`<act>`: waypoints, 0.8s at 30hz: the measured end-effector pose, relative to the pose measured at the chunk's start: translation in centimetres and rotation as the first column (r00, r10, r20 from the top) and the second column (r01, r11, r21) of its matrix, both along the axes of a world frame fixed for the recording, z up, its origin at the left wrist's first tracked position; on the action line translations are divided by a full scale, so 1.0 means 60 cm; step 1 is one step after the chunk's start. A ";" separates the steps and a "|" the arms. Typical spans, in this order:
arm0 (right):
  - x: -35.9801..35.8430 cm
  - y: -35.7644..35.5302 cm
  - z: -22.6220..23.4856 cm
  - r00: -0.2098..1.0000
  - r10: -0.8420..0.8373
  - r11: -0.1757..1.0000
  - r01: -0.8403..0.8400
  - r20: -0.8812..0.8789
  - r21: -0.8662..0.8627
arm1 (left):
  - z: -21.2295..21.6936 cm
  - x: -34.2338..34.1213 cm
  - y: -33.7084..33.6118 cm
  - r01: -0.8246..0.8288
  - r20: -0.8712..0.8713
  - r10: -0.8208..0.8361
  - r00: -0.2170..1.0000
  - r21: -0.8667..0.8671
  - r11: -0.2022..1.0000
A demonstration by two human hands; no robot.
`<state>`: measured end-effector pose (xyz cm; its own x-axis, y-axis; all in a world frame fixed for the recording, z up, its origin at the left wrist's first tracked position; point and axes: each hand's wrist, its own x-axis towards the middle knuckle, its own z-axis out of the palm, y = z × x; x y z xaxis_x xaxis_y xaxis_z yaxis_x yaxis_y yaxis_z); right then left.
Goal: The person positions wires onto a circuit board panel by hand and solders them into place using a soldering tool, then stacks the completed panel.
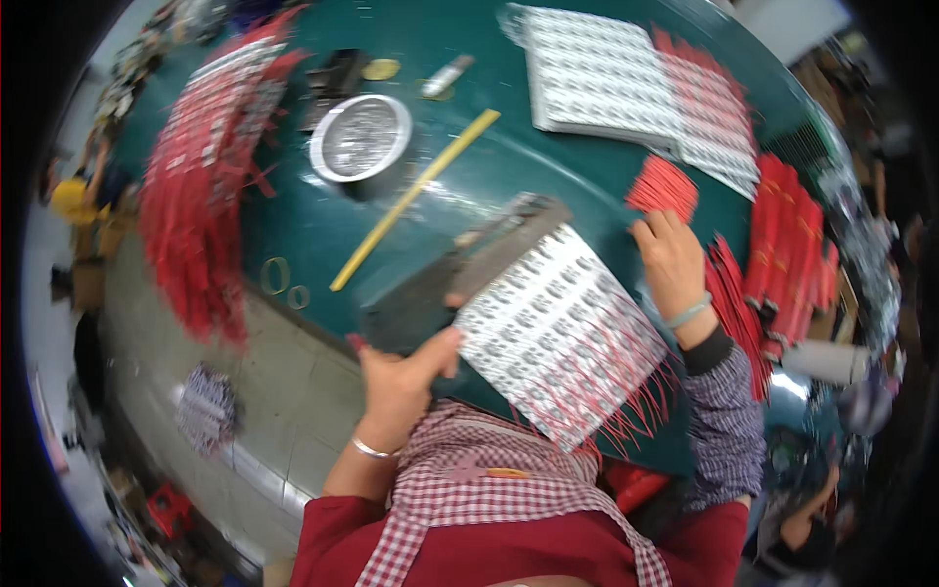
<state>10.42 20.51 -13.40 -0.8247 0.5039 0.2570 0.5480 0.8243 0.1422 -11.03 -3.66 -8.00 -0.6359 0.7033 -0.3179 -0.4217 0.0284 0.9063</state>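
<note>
Green tabletop beneath, white sheet touches left grip, extending rightward.

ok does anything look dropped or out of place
Maybe one thing: a crumpled patterned cloth seems to lie by itself on the floor at left, as if dropped. Nothing on the green table looks clearly spilled.

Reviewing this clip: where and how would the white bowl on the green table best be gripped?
Probably by the near rim of the white bowl, pinched with the left hand coming from the near side: its round rim offers an edge, it appears upright with shiny contents, and a dark object lies beyond it.
</note>
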 end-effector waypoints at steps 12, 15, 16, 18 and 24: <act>0.028 -0.105 -0.048 0.795 -0.123 0.938 -0.103 -0.594 -0.332 | -0.042 0.031 0.005 0.257 -0.178 -0.288 0.941 -0.178 0.950; 0.025 -0.109 -0.049 0.803 -0.120 0.933 -0.109 -0.584 -0.342 | -0.062 0.040 -0.001 0.277 -0.338 -0.328 0.882 -0.191 0.942; 0.024 -0.110 -0.048 0.815 -0.126 0.930 -0.101 -0.565 -0.354 | -0.063 0.042 -0.001 0.279 -0.336 -0.332 0.882 -0.196 0.940; 0.022 -0.109 -0.049 0.817 -0.127 0.929 -0.101 -0.563 -0.357 | -0.061 0.045 0.001 0.286 -0.356 -0.359 0.863 -0.244 0.927; 0.014 -0.106 -0.051 0.834 -0.103 0.944 -0.090 -0.542 -0.319 | -0.063 0.050 0.009 0.289 -0.488 -0.371 0.790 -0.237 0.928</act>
<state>11.25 14.14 -16.47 -0.5937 0.6414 0.4858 0.4601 0.7660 -0.4490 -8.03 -3.13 -11.78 -0.4709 0.8735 -0.1236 0.1644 0.2245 0.9605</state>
